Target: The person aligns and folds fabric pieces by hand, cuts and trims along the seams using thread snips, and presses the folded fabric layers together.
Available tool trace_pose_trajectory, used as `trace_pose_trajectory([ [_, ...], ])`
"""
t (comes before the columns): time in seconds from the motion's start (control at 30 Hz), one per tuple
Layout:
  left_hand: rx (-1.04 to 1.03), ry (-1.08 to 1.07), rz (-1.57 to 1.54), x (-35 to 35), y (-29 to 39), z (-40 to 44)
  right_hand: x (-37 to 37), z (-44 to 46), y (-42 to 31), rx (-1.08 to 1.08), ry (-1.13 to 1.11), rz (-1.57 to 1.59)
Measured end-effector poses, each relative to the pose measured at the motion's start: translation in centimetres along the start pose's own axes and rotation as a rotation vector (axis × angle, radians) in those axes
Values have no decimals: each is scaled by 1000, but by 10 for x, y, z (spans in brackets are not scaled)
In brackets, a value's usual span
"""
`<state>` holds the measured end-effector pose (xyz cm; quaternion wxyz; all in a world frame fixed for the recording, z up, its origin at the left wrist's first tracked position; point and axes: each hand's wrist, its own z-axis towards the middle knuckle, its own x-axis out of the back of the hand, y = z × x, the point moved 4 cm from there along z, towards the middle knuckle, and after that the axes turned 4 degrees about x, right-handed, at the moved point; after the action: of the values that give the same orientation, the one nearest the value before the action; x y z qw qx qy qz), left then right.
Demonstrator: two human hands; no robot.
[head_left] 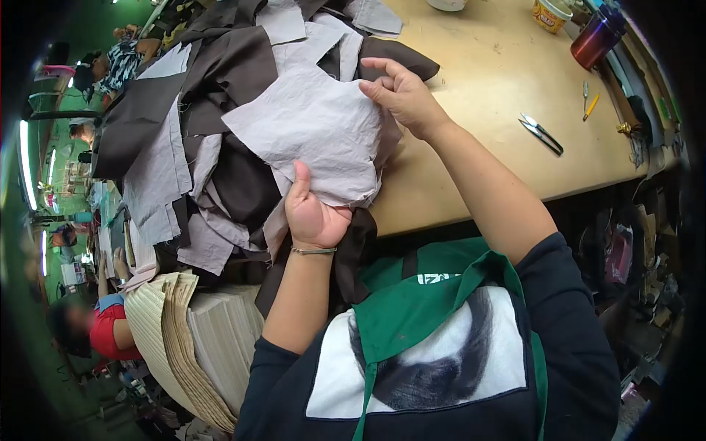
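A light grey fabric piece (pixel 316 125) lies spread over a pile of dark brown cloth (pixel 228 70) and other light pieces at the table's left side. Under its lower edge is my left hand (pixel 318 219), palm up, thumb resting on the cloth and the other fingers hidden beneath it. My right hand (pixel 401 95) is at the upper right edge of the piece, thumb and forefinger apart with a gap between them. Its other fingers are curled, and nothing shows in its grip.
On the wooden table (pixel 471 147) lie thread snips (pixel 541 135) and a yellow pen (pixel 591 106). A red and blue bottle (pixel 597 38) and a tub (pixel 551 15) stand at the back right. Stacked sheets (pixel 224 331) are at lower left, near a person in red (pixel 110 331).
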<state>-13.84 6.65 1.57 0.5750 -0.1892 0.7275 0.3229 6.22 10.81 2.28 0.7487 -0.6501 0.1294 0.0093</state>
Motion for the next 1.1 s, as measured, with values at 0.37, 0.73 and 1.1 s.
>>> trace_pose_trajectory([
  [0.37, 48, -78, -85, 4, -9, -10, -13, -9, 8, 355, 166, -422],
  [0.73, 270, -352, 2343, -41, -127, 11, 234, -137, -57, 303, 831, -496],
  [1.1, -175, -162, 2928, -5, -118, 40, 32, -189, -14, 466, -26, -1294],
])
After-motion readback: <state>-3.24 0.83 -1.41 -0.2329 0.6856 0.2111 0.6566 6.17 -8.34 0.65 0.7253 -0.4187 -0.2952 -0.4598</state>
